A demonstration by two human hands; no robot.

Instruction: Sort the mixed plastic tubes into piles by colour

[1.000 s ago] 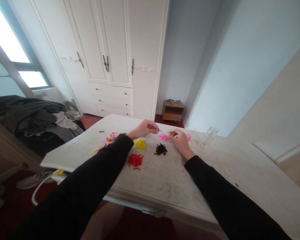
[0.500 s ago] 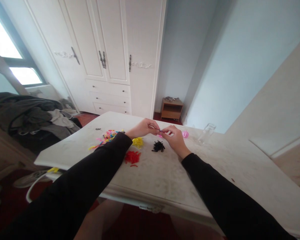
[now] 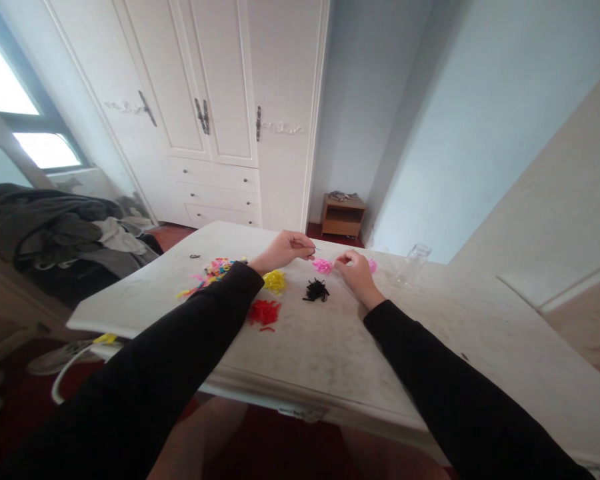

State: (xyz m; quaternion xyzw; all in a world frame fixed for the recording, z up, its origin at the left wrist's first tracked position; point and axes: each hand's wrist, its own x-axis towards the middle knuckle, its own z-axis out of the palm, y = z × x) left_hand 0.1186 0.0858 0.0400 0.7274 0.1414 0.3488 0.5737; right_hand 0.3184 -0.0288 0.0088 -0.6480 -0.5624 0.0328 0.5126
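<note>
Well, at the back, a tall white wardrobe (image 3: pixel 220 127) with dark handles and knobbed drawers. Spread broadly below, a pale, smudged table (image 3: pixel 340 360). Off to the left, a heap of dark and grey clothes (image 3: pixel 55 230), topped with something white. Past the far edge, a small wooden cabinet (image 3: pixel 343 218). Reaching in over the tabletop, black sleeves (image 3: pixel 445 380).

Above the far part of the table, left hand (image 3: pixel 290 249), with thumb and fingers narrowed to a pinch. Opposite, right hand (image 3: pixel 356 275), fingers curled and narrow; cannot tell whether holding anything. Farther right, a clear glass vessel (image 3: pixel 413 265).

Partly behind the left sleeve, a mixed-colour pile (image 3: pixel 219 268). Toward the middle, red pile (image 3: pixel 264 312), black pile (image 3: pixel 316 291), yellow pile (image 3: pixel 274 282). Between the hands, just beside the right fingertips, pink pile (image 3: pixel 323 266); partly behind the right hand, more pink pieces (image 3: pixel 373 266).

Smallest: a little dark loop (image 3: pixel 195 256) at far left, one loose red strip (image 3: pixel 267 329) below the red pile, and, pinched at the left fingertips and pointing rightward, a thin strand (image 3: pixel 319 249).
</note>
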